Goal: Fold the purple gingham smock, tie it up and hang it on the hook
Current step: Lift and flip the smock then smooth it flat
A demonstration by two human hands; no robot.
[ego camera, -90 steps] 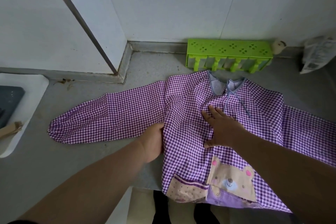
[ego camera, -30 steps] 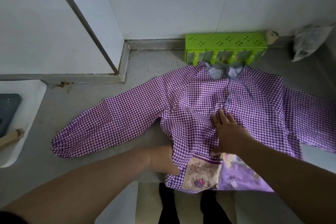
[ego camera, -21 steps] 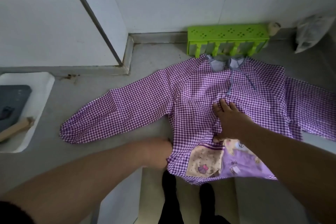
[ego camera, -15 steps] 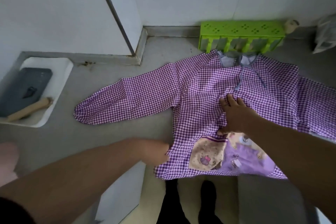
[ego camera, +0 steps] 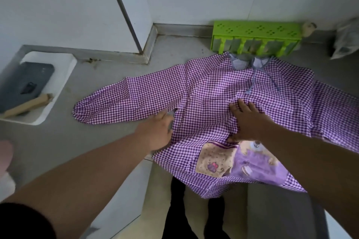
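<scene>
The purple smock (ego camera: 209,103) lies spread flat on the grey tabletop (ego camera: 58,141), its collar just in front of the green rack (ego camera: 256,39). The right hand (ego camera: 246,122) presses flat on its middle, fingers straight. The left hand (ego camera: 157,134) rests open at its left side, under the sleeve.

Bare forearms, a dark short sleeve (ego camera: 23,221) at the left shoulder, and black trousers (ego camera: 176,217).

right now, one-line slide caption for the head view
Right hand flattens the purple gingham smock; left hand reaches toward its sleeve.
</scene>
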